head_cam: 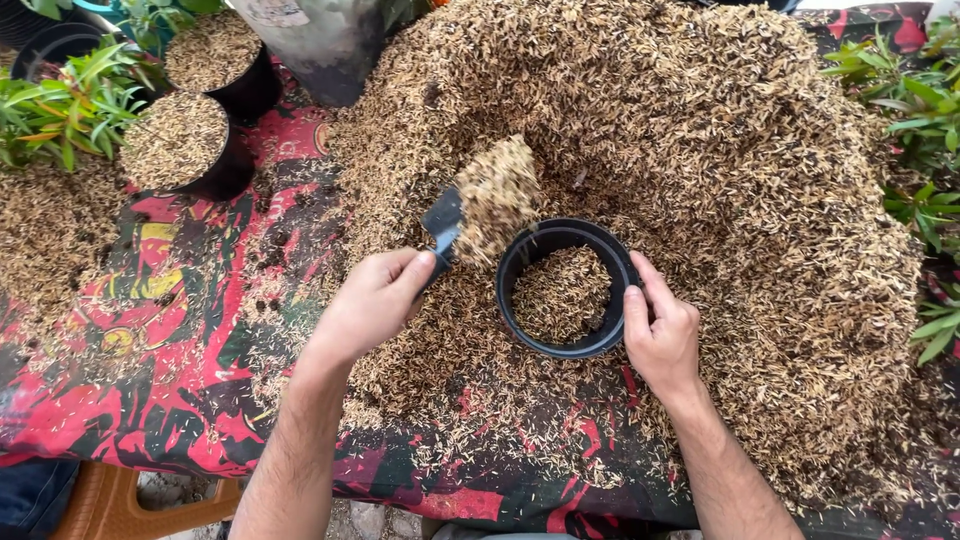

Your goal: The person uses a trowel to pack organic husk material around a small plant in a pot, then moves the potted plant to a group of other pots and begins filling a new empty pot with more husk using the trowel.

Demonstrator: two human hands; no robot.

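Left hand [375, 295] grips a heaped scoop [480, 210] at the pot's [568, 287] ten o'clock; right hand [660, 335] clasps the rim at three. A tilt short of the rim likely spills husks [760, 200].

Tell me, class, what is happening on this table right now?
A person works at a table covered by a red patterned cloth. The left hand holds a dark scoop heaped with dry husk mix, tilted just beside the rim of a black pot. The right hand grips that pot's rim; the pot is partly filled. A large husk pile rings the pot. Two filled black pots stand at the far left, beside green plants.
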